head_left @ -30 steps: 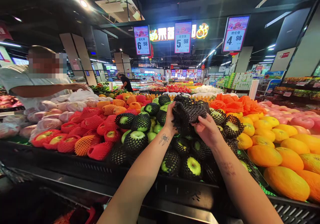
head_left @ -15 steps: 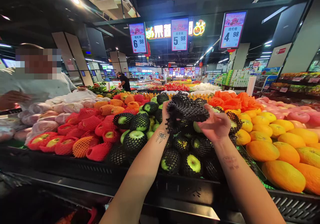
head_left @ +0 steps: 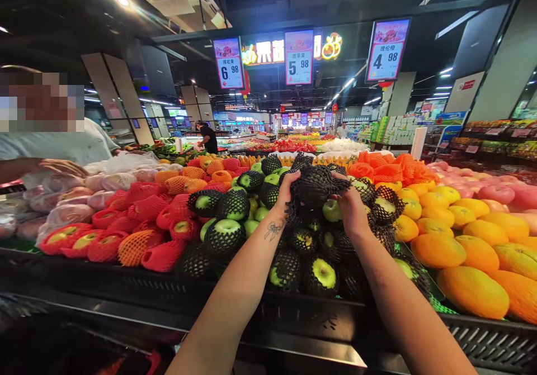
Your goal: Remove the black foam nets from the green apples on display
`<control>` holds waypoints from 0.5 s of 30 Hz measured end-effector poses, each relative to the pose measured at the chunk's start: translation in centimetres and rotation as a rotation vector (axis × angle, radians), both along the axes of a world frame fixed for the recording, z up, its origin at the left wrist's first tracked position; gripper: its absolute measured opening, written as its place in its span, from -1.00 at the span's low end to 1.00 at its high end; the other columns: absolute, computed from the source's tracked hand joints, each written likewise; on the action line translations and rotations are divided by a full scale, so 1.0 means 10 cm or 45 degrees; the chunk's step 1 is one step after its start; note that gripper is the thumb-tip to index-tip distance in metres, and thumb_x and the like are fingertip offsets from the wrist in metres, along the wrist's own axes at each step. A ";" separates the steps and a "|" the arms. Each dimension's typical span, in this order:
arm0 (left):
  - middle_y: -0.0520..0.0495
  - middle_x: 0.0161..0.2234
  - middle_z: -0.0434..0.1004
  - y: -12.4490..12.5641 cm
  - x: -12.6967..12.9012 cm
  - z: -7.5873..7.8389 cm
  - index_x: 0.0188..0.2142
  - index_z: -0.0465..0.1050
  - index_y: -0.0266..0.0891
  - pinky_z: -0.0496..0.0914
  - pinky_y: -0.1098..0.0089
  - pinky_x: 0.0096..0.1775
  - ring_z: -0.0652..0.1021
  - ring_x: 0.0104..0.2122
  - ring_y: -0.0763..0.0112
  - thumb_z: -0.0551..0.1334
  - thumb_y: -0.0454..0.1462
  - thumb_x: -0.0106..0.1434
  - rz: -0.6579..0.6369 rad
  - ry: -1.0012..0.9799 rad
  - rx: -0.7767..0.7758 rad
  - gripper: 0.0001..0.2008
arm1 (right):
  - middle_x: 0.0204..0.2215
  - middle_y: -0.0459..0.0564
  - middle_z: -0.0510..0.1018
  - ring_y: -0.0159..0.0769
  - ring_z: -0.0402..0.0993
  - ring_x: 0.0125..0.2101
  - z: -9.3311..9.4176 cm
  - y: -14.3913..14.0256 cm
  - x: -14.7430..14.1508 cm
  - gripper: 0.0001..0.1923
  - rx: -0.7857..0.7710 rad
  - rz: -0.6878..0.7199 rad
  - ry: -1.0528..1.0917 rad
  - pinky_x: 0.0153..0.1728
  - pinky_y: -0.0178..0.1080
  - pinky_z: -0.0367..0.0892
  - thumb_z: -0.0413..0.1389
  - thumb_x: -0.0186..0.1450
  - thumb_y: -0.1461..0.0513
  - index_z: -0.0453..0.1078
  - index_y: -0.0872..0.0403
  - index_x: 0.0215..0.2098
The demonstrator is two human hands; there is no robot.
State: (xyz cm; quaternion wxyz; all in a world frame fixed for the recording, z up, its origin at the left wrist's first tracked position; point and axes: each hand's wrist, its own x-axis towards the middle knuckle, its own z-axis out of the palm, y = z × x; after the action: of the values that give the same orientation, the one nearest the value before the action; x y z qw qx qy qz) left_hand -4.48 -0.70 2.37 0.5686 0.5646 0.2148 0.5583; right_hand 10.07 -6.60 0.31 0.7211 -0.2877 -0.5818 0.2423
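Black foam nets (head_left: 315,186) sit bunched between our hands; our right hand (head_left: 351,210), open-palmed half a second ago, now clamps them again, like our left hand (head_left: 286,195).

The bunched black foam netting (head_left: 316,188) hides most fingers of the left hand (head_left: 286,193) and right hand (head_left: 351,210). At nine o'clock, a person's pale-shirted torso (head_left: 54,143) is cut off; face blurred.
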 end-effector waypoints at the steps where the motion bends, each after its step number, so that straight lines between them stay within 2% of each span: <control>1: 0.00 -0.45 0.58 0.00 0.02 -0.01 -0.40 0.51 -0.24 0.51 0.28 -0.17 0.62 -0.23 0.21 0.21 0.03 0.15 -0.035 -0.121 -0.049 -0.63 | 0.02 -0.07 0.51 -0.15 0.42 0.01 0.00 -0.01 -0.01 -0.62 -0.045 0.102 0.026 -0.15 -0.17 0.40 0.08 0.24 -0.02 0.47 -0.11 -0.04; 4: 0.04 -0.44 0.58 0.03 0.09 -0.06 -0.46 0.51 -0.23 0.47 0.32 -0.07 0.61 -0.20 0.26 0.29 -0.06 0.06 -0.064 -0.345 -0.158 -0.73 | 0.07 -0.13 0.50 -0.16 0.44 0.00 0.03 -0.08 -0.08 -0.55 -0.163 0.313 0.106 -0.22 -0.21 0.44 0.16 0.22 -0.07 0.38 -0.19 0.05; 6: 0.05 -0.41 0.59 0.07 0.13 -0.09 -0.46 0.53 -0.22 0.43 0.33 -0.01 0.60 -0.18 0.30 0.31 -0.09 0.07 0.087 -0.327 -0.068 -0.77 | 0.07 -0.16 0.49 -0.17 0.46 -0.04 0.06 -0.13 -0.13 -0.51 -0.221 0.385 0.158 -0.29 -0.23 0.46 0.24 0.17 0.00 0.34 -0.23 0.07; 8: 0.02 -0.37 0.61 0.10 0.13 -0.11 -0.43 0.55 -0.21 0.40 0.31 0.02 0.59 -0.15 0.30 0.30 -0.09 0.12 0.257 -0.245 0.152 -0.77 | 0.05 -0.17 0.50 -0.17 0.47 -0.09 0.09 -0.16 -0.16 -0.46 -0.277 0.455 0.212 -0.36 -0.24 0.46 0.26 0.12 0.10 0.31 -0.24 0.07; 10: -0.03 -0.31 0.63 0.09 0.11 -0.09 -0.39 0.58 -0.20 0.37 0.26 0.05 0.57 -0.12 0.28 0.28 -0.08 0.17 0.319 -0.131 0.422 -0.75 | 0.00 -0.19 0.51 -0.19 0.47 -0.13 0.10 -0.18 -0.16 -0.42 -0.304 0.492 0.267 -0.40 -0.27 0.46 0.25 0.05 0.20 0.32 -0.25 0.04; 12: -0.08 -0.25 0.62 0.04 0.06 -0.05 -0.36 0.60 -0.20 0.36 0.23 0.05 0.55 -0.11 0.27 0.27 -0.06 0.22 0.397 -0.033 0.710 -0.74 | -0.07 -0.20 0.52 -0.23 0.46 -0.18 0.10 -0.18 -0.16 -0.38 -0.298 0.472 0.299 -0.39 -0.29 0.46 0.25 -0.02 0.27 0.33 -0.24 0.01; 15: -0.10 -0.23 0.59 -0.05 -0.01 0.01 -0.32 0.59 -0.18 0.37 0.24 0.00 0.54 -0.15 0.30 0.21 -0.06 0.30 0.615 0.063 1.078 -0.72 | -0.11 -0.18 0.52 -0.22 0.47 -0.14 0.08 -0.17 -0.16 -0.34 -0.231 0.374 0.321 -0.28 -0.25 0.49 0.32 -0.04 0.26 0.32 -0.22 0.02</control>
State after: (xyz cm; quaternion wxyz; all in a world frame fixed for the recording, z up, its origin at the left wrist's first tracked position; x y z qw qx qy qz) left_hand -4.57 -1.19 2.52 0.1380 0.6936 0.1072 0.6989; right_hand 8.52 -8.33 1.10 0.7164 -0.2308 -0.4985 0.4302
